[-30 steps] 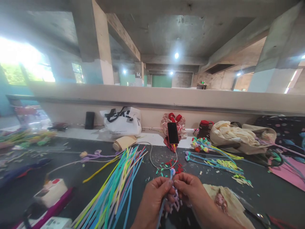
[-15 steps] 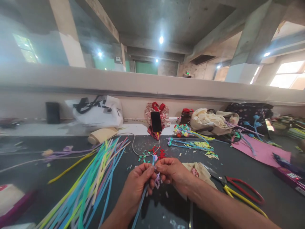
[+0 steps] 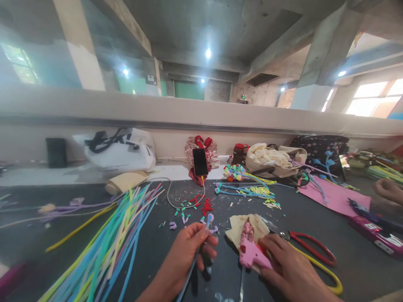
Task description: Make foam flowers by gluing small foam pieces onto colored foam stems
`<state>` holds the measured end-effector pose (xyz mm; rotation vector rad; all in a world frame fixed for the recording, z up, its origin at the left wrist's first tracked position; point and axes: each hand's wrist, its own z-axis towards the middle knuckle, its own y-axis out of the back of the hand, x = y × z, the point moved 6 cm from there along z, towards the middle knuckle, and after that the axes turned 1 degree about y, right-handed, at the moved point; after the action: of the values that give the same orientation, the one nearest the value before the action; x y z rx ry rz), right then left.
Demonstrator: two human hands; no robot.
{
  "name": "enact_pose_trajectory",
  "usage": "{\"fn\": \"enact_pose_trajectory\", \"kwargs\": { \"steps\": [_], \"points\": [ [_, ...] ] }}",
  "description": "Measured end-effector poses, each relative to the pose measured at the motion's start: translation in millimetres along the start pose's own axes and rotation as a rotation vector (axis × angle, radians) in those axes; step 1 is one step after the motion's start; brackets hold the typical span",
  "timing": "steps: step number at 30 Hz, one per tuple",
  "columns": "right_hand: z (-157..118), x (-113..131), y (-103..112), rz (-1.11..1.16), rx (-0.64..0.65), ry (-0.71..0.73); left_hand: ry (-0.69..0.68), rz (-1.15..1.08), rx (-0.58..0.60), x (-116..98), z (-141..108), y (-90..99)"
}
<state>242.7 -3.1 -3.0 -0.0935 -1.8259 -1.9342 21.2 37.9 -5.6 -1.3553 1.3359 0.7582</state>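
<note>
Pinched between the thumb and fingers of my left hand (image 3: 190, 251) is a blue stem (image 3: 188, 279), with a small lilac and blue tip (image 3: 210, 218) standing above the fingertips. My right hand (image 3: 285, 262) is at the handle of a pink glue gun (image 3: 252, 251), its fingers curled against the handle's right side; how firmly they grip is hidden. The gun's nozzle end lies over a beige cloth (image 3: 234, 228). Small lilac pieces (image 3: 173, 225) and red pieces (image 3: 207, 205) are scattered beyond my left hand.
Scissors (image 3: 315, 247) with red and yellow handles lie right of the glue gun. Many colourful stems (image 3: 103, 247) spread at left. A phone (image 3: 200, 162) stands at the back, its cable looping over the table. Another person's hand (image 3: 390, 191) shows at far right.
My right hand has left the stem and moved right to the pink glue gun. My left hand still holds the stem. The view has shifted slightly, and another person's hand has appeared at far right.
</note>
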Motion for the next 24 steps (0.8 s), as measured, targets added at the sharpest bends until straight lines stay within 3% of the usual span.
{"fn": "enact_pose_trajectory", "kwargs": {
  "steps": [3, 6, 10, 13, 18, 21, 24],
  "points": [
    [7.9, 8.6, -2.2, -0.063, -0.008, 0.039, 0.071, 0.108, 0.029, 8.4, 12.1, -30.0],
    [13.3, 10.1, -3.0, -0.072, -0.007, 0.043, 0.048, 0.2, -0.025, 12.8, 28.0, -49.1],
    [10.8, -0.5, -2.6, -0.01, -0.044, 0.042, 0.082, 0.267, -0.082, 23.9, 43.0, -53.7],
    [3.9, -16.6, 12.8, 0.111, -0.159, -0.002, 0.093, 0.297, -0.087, 28.5, 45.8, -51.2],
    [-19.9, -64.0, 49.8, 0.648, -0.381, -0.321, 0.083, 0.303, -0.079, 31.7, 43.9, -49.9],
    [-31.2, -76.5, 38.8, 1.192, -0.39, -0.487, 0.048, 0.295, -0.085, 30.3, 41.3, -50.6],
    [-30.3, -55.9, 17.1, 1.439, -0.345, -0.39, -0.044, 0.329, -0.117, 19.4, 33.7, -51.1]
  ]
}}
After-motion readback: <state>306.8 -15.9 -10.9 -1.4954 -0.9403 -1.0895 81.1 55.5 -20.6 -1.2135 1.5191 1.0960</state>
